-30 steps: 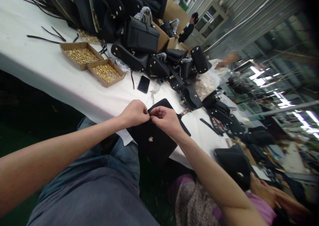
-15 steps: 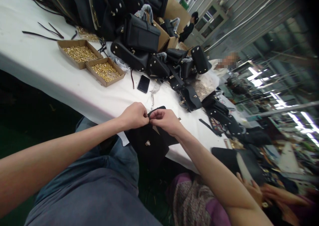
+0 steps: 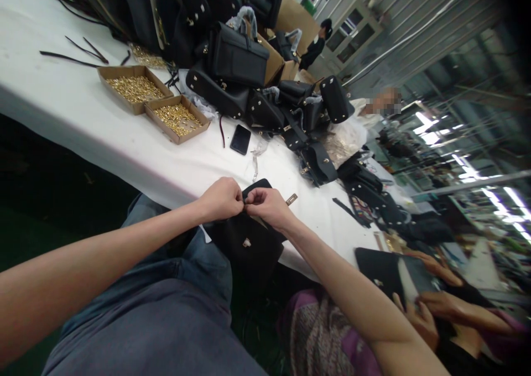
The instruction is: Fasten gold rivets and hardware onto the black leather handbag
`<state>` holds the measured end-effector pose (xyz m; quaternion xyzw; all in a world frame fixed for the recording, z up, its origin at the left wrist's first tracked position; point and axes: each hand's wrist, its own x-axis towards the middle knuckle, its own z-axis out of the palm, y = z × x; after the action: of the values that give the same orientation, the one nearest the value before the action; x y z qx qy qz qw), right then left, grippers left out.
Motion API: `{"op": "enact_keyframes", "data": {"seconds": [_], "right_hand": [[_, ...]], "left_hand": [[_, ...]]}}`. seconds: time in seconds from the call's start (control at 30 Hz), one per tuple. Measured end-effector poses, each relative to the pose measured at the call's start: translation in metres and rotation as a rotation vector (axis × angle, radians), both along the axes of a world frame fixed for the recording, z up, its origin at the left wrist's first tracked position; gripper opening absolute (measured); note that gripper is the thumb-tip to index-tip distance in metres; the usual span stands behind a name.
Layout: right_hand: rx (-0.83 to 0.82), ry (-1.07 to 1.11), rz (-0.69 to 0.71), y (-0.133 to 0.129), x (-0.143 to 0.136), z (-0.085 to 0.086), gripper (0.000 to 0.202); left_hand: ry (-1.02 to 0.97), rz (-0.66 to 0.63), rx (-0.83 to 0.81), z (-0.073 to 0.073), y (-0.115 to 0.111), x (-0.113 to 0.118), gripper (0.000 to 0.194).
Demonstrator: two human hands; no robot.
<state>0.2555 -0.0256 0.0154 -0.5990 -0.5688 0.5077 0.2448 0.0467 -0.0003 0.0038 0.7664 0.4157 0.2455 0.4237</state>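
A black handbag (image 3: pixel 249 252) hangs over the table's front edge towards my lap, a small gold-coloured clasp on its face. My left hand (image 3: pixel 224 200) is closed over the bag's upper part, thumb and finger pinched together. Meeting it fingertip to fingertip, my right hand (image 3: pixel 269 207) also pinches, its other fingers curled. What lies between the fingertips is too small and too covered to make out. Past my right wrist sticks out a strap end with a gold-coloured metal plate (image 3: pixel 292 199).
Two cardboard trays (image 3: pixel 180 136) of small gold-coloured fittings stand at the left on the white-covered table (image 3: pixel 124 149). A phone (image 3: pixel 240 139) lies beyond my hands. Black handbags (image 3: pixel 238 55) are piled behind. At the right, a co-worker's hands (image 3: pixel 423 315) hold a black panel (image 3: pixel 379 271).
My hands have shifted slightly down and left, still pinched together. The metal plate by my right wrist shows more now. The co-worker's hands have moved up onto the black panel.
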Motion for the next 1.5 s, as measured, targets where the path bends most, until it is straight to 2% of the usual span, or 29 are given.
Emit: {"op": "enact_keyframes", "data": {"seconds": [0.27,0.4,0.53,0.73,0.93,1.07,1.33,1.5], "right_hand": [[-0.004,0.016,-0.034,0.007,0.004,-0.021,0.020],[-0.012,0.043,0.016,0.003,0.002,-0.026,0.021],[0.031,0.029,0.069,0.000,-0.001,-0.028,0.020],[0.014,0.050,0.135,0.006,0.001,-0.027,0.019],[-0.019,0.069,0.181,0.008,0.003,-0.026,0.018],[-0.002,0.116,0.127,0.009,0.005,-0.025,0.019],[-0.001,0.160,0.018,0.015,0.005,-0.030,0.019],[-0.028,0.188,0.029,0.016,0.005,-0.029,0.017]], "left_hand": [[0.077,0.074,-0.156,-0.008,0.009,0.001,0.019],[0.135,0.022,-0.200,-0.004,0.003,-0.002,0.016],[0.193,-0.002,-0.119,-0.004,-0.003,-0.002,0.017],[0.311,0.037,-0.033,-0.016,-0.005,-0.002,0.017],[0.340,0.041,0.153,-0.017,-0.019,-0.001,0.025],[0.330,0.068,0.220,-0.016,-0.016,0.003,0.024],[0.294,0.096,0.208,-0.022,-0.004,0.007,0.019],[0.290,0.087,0.196,-0.024,-0.004,0.008,0.020]]}}
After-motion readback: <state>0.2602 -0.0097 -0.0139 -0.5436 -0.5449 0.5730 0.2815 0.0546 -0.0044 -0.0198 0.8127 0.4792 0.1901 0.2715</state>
